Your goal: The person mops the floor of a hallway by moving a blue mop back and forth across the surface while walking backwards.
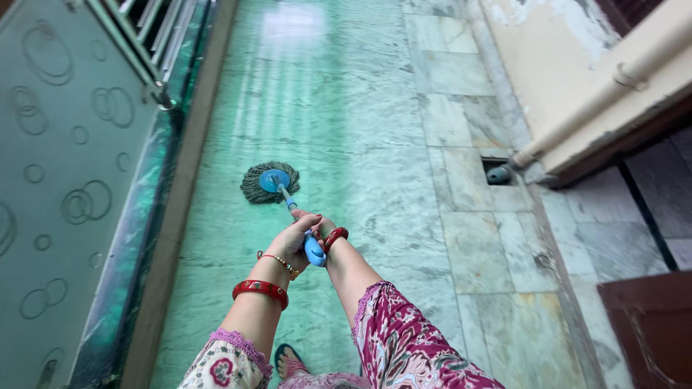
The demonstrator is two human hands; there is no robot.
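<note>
Both hands closed around the blue end of the mop handle [311, 248], the left hand [292, 234] wrapped over the top and the right hand [322, 232] tucked just behind it, largely hidden, so its grip could only be judged as shut on the same handle. The two-handed hold near the end likely gave reach and leverage. Ahead of the grip, the handle slanted down to the mop head [269, 182], its grey strands spread flat on the green marble floor [324, 108], pressed there to wipe. Red bangles [260, 289] sat on both wrists. Left of the grip ran a frosted glass panel [58, 180]; well to the right, a pipe [577, 119] ended at a floor drain [497, 171]. Below the grip, a sandalled foot [288, 359] showed.
</note>
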